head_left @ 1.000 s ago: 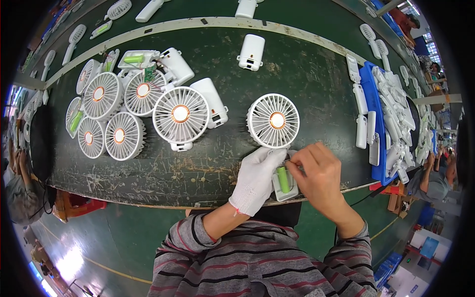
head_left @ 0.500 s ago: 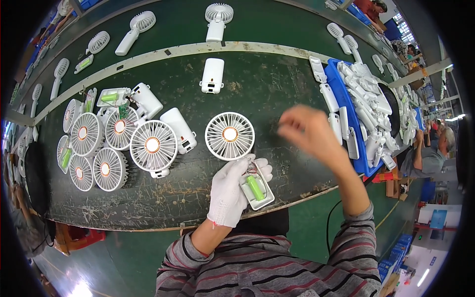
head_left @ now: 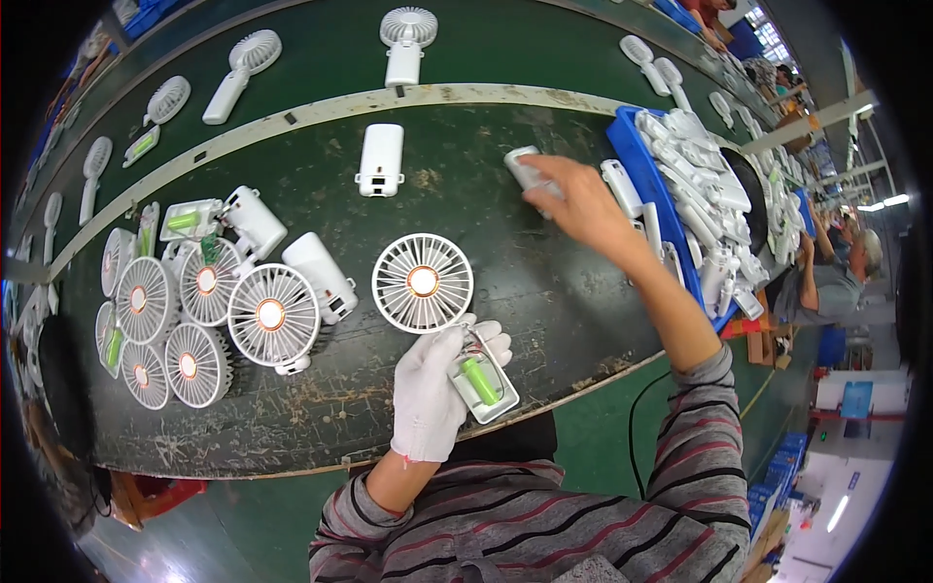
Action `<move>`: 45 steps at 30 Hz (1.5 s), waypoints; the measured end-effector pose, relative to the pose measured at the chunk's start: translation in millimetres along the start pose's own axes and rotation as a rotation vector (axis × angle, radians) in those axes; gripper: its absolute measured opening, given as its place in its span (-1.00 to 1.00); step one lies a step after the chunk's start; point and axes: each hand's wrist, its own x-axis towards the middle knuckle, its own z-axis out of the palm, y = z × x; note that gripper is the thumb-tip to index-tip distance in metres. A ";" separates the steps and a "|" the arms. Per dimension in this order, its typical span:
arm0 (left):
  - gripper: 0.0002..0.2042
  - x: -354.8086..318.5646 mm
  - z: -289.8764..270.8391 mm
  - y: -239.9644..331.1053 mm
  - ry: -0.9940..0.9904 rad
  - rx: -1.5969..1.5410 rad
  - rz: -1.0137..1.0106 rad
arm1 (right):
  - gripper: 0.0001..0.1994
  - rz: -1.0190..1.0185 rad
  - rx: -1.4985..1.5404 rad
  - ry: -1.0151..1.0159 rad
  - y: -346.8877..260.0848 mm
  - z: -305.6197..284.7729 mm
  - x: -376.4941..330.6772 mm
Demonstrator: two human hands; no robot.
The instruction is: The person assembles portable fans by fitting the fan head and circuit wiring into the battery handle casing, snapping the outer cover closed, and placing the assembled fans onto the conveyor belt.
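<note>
At the near bench edge, one fan is half built, its back cover just being fetched.
Gloved left hand (head_left: 435, 389) grips the open handle (head_left: 483, 382), green battery (head_left: 479, 380) showing, fan head (head_left: 423, 283) lying on the bench (head_left: 544, 282). Bare right hand (head_left: 573, 199) reaches out and closes on a white cover (head_left: 525, 170) beside the blue tray (head_left: 653, 199); closing looks left to do. A fan pile (head_left: 209, 301) waits left. Wiring is too small to judge; far workers are cut off.

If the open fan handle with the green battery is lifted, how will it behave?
The fan probably is light, being thin plastic. The green battery lies uncovered, so it might drop out if tipped. The gloved left hand steadies it.
</note>
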 end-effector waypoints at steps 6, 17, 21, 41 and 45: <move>-0.74 1.6 -0.4 -4.2 -0.029 -0.030 0.004 | -0.45 0.339 -0.520 0.271 41.7 -12.1 -58.8; -0.72 2.0 -7.3 -10.0 -0.038 -0.056 0.056 | -0.56 0.158 -0.355 0.379 -32.9 0.7 -49.8; -0.72 3.5 -5.9 -14.4 -0.049 -0.003 0.079 | -0.47 0.612 -0.363 0.406 33.4 0.1 -102.0; -0.78 -6.4 -22.9 -14.3 0.022 -0.167 0.124 | -0.53 0.478 1.172 0.234 -52.9 -16.0 -56.6; -0.77 -5.1 -23.6 -15.6 -0.005 -0.204 0.126 | -0.54 0.471 1.309 0.489 -59.6 -5.5 -97.2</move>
